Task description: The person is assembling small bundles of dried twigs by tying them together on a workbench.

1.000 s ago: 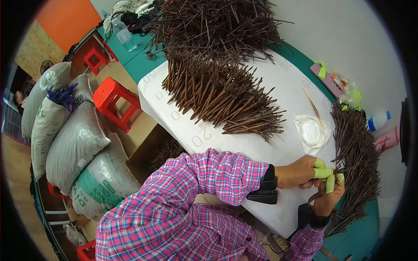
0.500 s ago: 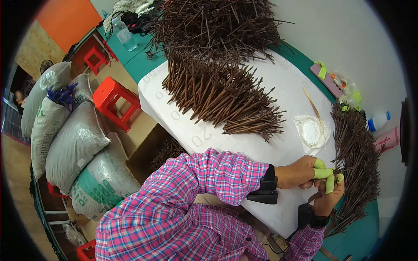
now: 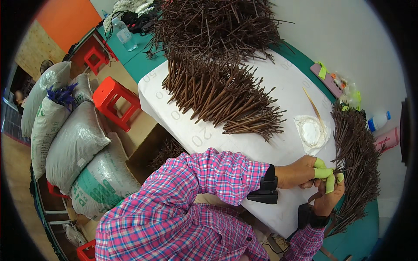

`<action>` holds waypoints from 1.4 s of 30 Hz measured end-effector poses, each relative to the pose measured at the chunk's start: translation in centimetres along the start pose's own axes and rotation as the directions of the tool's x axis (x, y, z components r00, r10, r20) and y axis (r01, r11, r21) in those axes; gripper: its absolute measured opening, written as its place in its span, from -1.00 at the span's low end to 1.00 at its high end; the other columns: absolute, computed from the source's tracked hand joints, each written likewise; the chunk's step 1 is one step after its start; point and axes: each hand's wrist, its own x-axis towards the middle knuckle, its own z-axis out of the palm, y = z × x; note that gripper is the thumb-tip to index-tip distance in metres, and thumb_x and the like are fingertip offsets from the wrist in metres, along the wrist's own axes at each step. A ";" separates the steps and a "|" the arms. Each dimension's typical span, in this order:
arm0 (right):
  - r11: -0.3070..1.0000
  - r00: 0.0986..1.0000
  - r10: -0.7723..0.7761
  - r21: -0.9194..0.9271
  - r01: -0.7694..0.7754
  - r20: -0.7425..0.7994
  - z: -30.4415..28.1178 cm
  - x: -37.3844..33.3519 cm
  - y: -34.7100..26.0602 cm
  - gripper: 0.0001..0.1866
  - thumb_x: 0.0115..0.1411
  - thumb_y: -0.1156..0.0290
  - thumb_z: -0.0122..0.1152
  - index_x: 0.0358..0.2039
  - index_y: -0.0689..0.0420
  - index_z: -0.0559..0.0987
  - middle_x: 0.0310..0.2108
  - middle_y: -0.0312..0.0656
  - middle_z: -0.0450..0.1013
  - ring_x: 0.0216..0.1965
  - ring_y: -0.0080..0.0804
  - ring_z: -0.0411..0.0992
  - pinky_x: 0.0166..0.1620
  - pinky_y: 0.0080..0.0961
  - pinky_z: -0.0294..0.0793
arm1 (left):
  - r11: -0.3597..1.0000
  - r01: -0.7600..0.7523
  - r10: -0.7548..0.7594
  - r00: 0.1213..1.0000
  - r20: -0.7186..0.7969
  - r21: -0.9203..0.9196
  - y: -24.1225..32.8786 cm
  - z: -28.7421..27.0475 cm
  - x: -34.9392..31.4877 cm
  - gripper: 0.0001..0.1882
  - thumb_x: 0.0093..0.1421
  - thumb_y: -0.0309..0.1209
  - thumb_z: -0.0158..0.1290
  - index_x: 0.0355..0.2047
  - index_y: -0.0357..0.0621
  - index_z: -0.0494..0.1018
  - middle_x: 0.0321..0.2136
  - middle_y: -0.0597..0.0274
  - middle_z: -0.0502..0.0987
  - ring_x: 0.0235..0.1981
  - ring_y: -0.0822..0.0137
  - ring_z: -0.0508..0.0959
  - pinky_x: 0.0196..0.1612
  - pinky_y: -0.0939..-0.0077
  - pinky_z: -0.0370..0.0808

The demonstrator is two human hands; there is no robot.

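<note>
Close together over the table's right side, my left hand (image 3: 300,172) and my right hand (image 3: 329,195) are both closed, fingertips meeting. Light green tape wraps several of their fingers. Between them they pinch a thin brown twig (image 3: 337,170), mostly hidden by the fingers; its dark tip pokes out toward the right-hand heap of brown twigs (image 3: 357,161). A brown strip (image 3: 312,198) shows below the left fingers, beside my right hand. Just beyond the hands lies a white round dish on plastic (image 3: 311,134), with a thin yellowish stick (image 3: 312,104) resting on it.
A fanned row of brown stems (image 3: 217,95) lies across the white table cover (image 3: 174,126), with a larger twig heap (image 3: 213,26) behind. A water bottle (image 3: 125,37) stands on green cloth. Stuffed sacks (image 3: 76,148) and a red stool (image 3: 115,102) are at left. A wall borders the right.
</note>
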 end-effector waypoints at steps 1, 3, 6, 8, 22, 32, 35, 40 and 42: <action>1.000 1.000 0.001 0.000 -0.001 0.000 -0.1 0.1 0.1 -0.81 0.07 0.43 0.04 -0.30 0.22 0.39 -0.70 -0.48 0.23 -0.74 -0.82 0.08 -0.71 -0.85 0.00 | 1.000 -0.001 0.001 1.000 0.002 0.002 0.0 0.0 0.0 -0.78 0.15 -0.27 -0.08 -0.52 -0.16 0.35 -0.71 0.38 0.31 -0.80 0.64 0.18 -0.78 0.75 0.00; 1.000 1.000 0.003 0.025 -0.003 0.002 -0.3 0.3 0.3 -0.82 0.09 0.43 0.02 -0.30 0.22 0.37 -0.64 -0.40 0.29 -0.69 -0.74 0.17 -0.66 -0.84 0.07 | 1.000 -0.006 0.006 1.000 -0.001 0.004 0.1 -0.2 0.1 -0.78 0.15 -0.27 -0.08 -0.51 -0.16 0.35 -0.71 0.38 0.31 -0.80 0.64 0.18 -0.78 0.75 0.00; 0.999 0.999 -0.039 0.026 0.039 0.009 0.0 0.3 0.9 -0.82 0.09 0.44 0.00 -0.29 0.23 0.37 -0.62 -0.37 0.30 -0.66 -0.73 0.19 -0.63 -0.84 0.08 | 0.997 -0.062 0.063 0.998 -0.021 0.052 0.6 -0.4 -0.7 -0.75 0.14 -0.24 -0.08 -0.51 -0.17 0.36 -0.71 0.37 0.31 -0.80 0.63 0.19 -0.78 0.75 0.04; 0.989 0.989 -0.144 0.027 0.144 0.024 1.0 0.7 1.7 -0.81 0.08 0.46 0.00 -0.29 0.24 0.38 -0.64 -0.40 0.27 -0.66 -0.78 0.13 -0.61 -0.86 0.04 | 0.990 -0.114 0.118 0.992 -0.045 0.077 0.4 -0.5 -0.9 -0.70 0.14 -0.22 -0.08 -0.56 -0.20 0.39 -0.75 0.37 0.32 -0.81 0.61 0.21 -0.77 0.74 0.10; 0.356 0.688 -0.698 -0.736 0.575 0.200 -5.0 1.5 1.3 -0.71 0.10 0.27 0.04 -0.35 0.28 0.45 -0.48 0.00 0.36 -0.52 -0.16 0.32 -0.45 -0.34 0.36 | 0.341 -0.456 0.550 0.806 0.219 0.822 0.7 -0.3 -8.0 -0.57 0.16 -0.18 -0.17 -0.19 -0.37 0.27 -0.35 -0.10 0.40 -0.28 0.08 0.42 -0.27 0.34 0.37; 0.716 0.900 -0.434 -0.592 0.369 0.037 0.1 -0.2 -0.4 -0.72 0.01 0.31 0.20 -0.40 0.30 0.46 -0.67 -0.19 0.32 -0.64 -0.47 0.22 -0.59 -0.53 0.24 | 0.413 -0.074 0.284 0.957 -0.051 0.908 2.0 -0.5 -10.0 -0.48 0.16 -0.11 -0.19 -0.11 -0.41 0.20 -0.23 -0.20 0.33 -0.18 -0.09 0.34 -0.11 0.26 0.28; 0.752 0.905 -0.426 -0.555 0.356 0.002 0.1 -0.3 -0.3 -0.73 0.01 0.32 0.20 -0.42 0.30 0.46 -0.69 -0.21 0.30 -0.66 -0.48 0.20 -0.59 -0.54 0.22 | 0.454 -0.118 0.303 0.953 -0.028 0.883 3.0 0.3 -10.9 -0.48 0.16 -0.11 -0.19 -0.10 -0.39 0.19 -0.22 -0.20 0.33 -0.18 -0.09 0.34 -0.10 0.27 0.28; 0.753 0.892 -0.451 -0.524 0.398 0.030 -0.1 -0.2 -0.8 -0.74 0.02 0.34 0.19 -0.45 0.32 0.45 -0.69 -0.21 0.30 -0.67 -0.48 0.18 -0.60 -0.55 0.22 | 0.471 -0.127 0.327 0.944 -0.040 0.873 3.2 0.6 -11.3 -0.47 0.15 -0.09 -0.18 -0.09 -0.36 0.21 -0.20 -0.21 0.33 -0.15 -0.08 0.34 -0.09 0.26 0.28; 0.739 0.884 -0.464 -0.525 0.422 0.056 -0.1 -0.2 -1.1 -0.74 0.02 0.34 0.19 -0.46 0.32 0.45 -0.69 -0.20 0.30 -0.67 -0.48 0.19 -0.60 -0.54 0.22 | 0.450 0.016 0.307 0.936 -0.172 0.893 2.2 -0.2 -11.7 -0.44 0.12 -0.05 -0.15 -0.10 -0.35 0.23 -0.20 -0.21 0.36 -0.14 -0.06 0.36 -0.08 0.25 0.28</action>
